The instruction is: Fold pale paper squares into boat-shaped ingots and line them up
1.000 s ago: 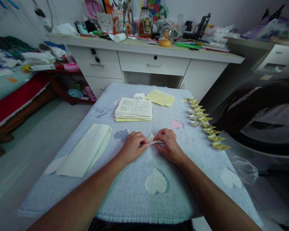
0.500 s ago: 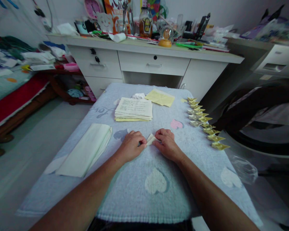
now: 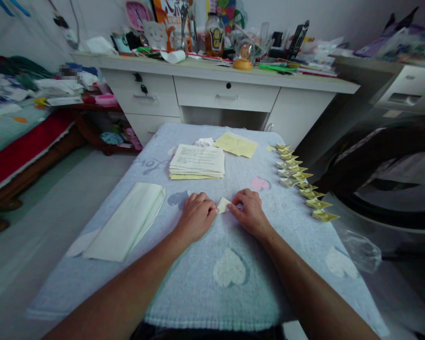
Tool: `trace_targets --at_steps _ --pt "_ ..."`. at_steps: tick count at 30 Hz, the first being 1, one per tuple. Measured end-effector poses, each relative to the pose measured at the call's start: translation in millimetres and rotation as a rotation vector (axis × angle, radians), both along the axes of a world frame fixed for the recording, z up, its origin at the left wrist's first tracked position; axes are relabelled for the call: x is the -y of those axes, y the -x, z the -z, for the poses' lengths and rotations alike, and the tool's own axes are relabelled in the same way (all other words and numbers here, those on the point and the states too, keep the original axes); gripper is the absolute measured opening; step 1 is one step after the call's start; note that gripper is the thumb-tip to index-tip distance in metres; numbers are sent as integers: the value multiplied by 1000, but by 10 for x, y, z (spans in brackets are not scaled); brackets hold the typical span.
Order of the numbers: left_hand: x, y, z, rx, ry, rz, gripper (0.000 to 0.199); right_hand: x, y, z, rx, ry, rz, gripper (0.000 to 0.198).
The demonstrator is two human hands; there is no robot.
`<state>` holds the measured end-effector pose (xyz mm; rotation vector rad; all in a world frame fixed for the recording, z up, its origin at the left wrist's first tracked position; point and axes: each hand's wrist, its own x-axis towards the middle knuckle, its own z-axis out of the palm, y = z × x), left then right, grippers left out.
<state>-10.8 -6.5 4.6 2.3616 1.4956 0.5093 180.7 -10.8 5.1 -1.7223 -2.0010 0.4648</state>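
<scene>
Between my hands is a small folded piece of paper [image 3: 223, 205], pale cream, low over the cloth-covered table [image 3: 269, 264]. My left hand [image 3: 199, 213] pinches its left corner, and my right hand [image 3: 248, 210] has thumb and fingers closed on its right side. Beyond them lies a stack of handwritten paper sheets [image 3: 197, 159]. Behind that are a yellow sheet [image 3: 236, 144] and a crumpled white tissue [image 3: 204, 141]. Along the table's right side runs a row of several folded paper boats [image 3: 318, 204], yellow and whitish.
A folded pale cloth or paper bundle [image 3: 127, 222] lies on the table's left. At the far end stands a white desk [image 3: 226, 89] crowded with jars and stationery. A front-loading washing machine [image 3: 407, 94] is at right, a bed [image 3: 24, 132] at left.
The folded paper now shows as a wider, roughly triangular shape between my fingers. My right hand has shifted slightly right, and both hands still grip the paper.
</scene>
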Motion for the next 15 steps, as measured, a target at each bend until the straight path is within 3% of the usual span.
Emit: trace_targets --at_steps 15 --pt "44 -63 16 -72 -61 -63 22 2 -22 34 97 -17 96 19"
